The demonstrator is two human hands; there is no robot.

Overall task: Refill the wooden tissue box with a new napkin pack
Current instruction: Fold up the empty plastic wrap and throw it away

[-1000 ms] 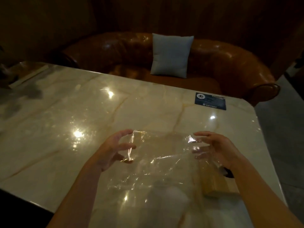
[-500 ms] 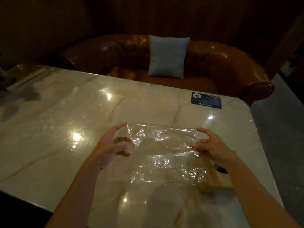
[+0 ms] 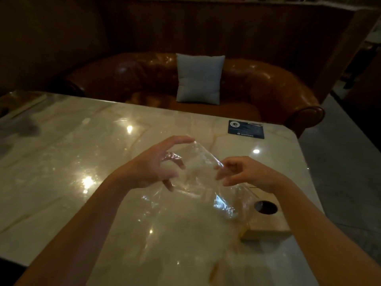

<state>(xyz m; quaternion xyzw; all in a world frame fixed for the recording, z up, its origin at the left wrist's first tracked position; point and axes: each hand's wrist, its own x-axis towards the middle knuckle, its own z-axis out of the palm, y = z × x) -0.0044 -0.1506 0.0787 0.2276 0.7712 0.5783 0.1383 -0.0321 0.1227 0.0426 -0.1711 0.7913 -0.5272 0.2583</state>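
This looks like a dim restaurant or lounge booth. A glossy cream marble table [image 3: 61,162] with amber veins faces a curved, tufted brown leather sofa [image 3: 268,89] bearing a pale grey square cushion [image 3: 199,79]. Dark wood panelling [image 3: 185,27] lines the wall behind, and a dark blue printed card [image 3: 246,129] lies flat on the table's far corner.

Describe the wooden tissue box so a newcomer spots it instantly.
Start at the marble table. Near its right edge, under the right hand, sits the wooden tissue box. It is the only pale wood block there, with a dark oval hole on top.
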